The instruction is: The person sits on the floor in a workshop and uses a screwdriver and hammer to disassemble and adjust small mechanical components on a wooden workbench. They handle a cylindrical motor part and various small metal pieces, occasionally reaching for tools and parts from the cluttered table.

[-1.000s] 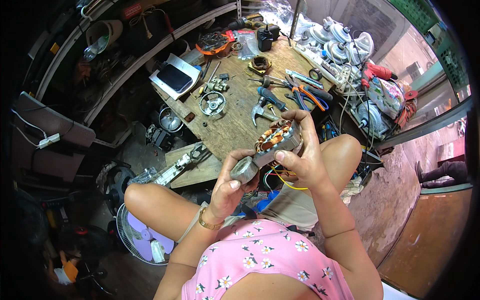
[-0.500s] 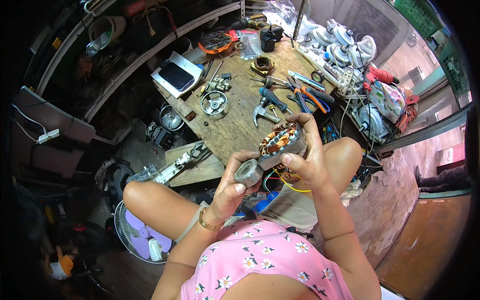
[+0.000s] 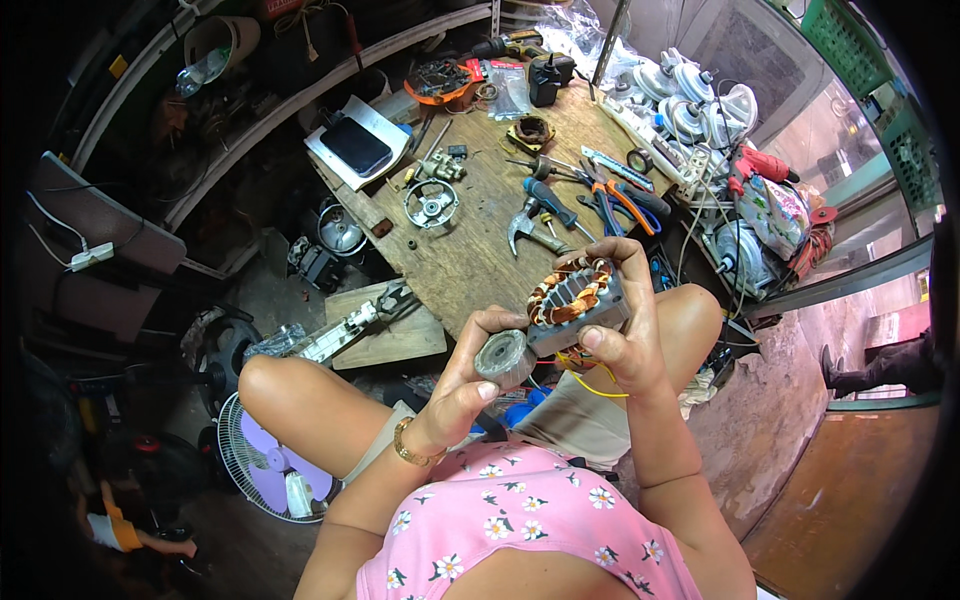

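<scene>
My right hand grips a motor stator, its thumb on the near side and its fingers over the far edge. Laced copper windings ring the stator's open bore, around a grey metal core. Yellow and other coloured lead wires hang below it. Fingers and thumb of my left hand close around a short grey cylinder with a ringed face and a small dark centre. The cylinder sits right beside the stator's lower left corner, outside the bore; whether they touch I cannot tell. Both are held above my lap.
On the wooden bench lie a hammer, a screwdriver, pliers, a round metal housing and a phone. Motor parts pile up at the right. A fan stands lower left; a person's leg shows far right.
The stator has tilted so that its windings and open bore face up more. The grey cylinder has turned too, showing more of its round face. Both hands keep their hold.
</scene>
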Available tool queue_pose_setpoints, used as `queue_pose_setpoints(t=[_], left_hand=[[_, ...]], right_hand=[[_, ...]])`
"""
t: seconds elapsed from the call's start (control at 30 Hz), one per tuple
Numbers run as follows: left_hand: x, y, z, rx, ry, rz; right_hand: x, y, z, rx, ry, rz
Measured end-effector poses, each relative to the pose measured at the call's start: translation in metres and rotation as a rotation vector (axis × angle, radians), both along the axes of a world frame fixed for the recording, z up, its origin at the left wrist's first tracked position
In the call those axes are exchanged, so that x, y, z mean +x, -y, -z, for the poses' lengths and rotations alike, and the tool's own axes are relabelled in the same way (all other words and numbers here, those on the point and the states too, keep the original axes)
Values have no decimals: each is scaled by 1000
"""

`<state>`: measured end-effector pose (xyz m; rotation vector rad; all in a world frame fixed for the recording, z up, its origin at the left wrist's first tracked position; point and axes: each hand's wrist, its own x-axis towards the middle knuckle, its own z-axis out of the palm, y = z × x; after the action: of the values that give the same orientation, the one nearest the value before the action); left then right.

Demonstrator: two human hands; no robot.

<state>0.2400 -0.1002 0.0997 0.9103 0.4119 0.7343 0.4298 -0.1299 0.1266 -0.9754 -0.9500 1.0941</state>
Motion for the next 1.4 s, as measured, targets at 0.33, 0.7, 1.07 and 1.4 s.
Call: queue_pose_setpoints(t=[0.33,0.7,1.07,1.4], left_hand=[[-1,-1,1,33,-2,13],[0,0,11,-121,40,-68],[-3,-4,23,-199,80,-183],[0,-2,22,-200,89,-186]], right_hand=[[0,0,-3,7,7,0],[-4,-13,2,-100,215,19],[-9,-41,5,-142,291,-66],[-7,-40,9,-104,298,-56]])
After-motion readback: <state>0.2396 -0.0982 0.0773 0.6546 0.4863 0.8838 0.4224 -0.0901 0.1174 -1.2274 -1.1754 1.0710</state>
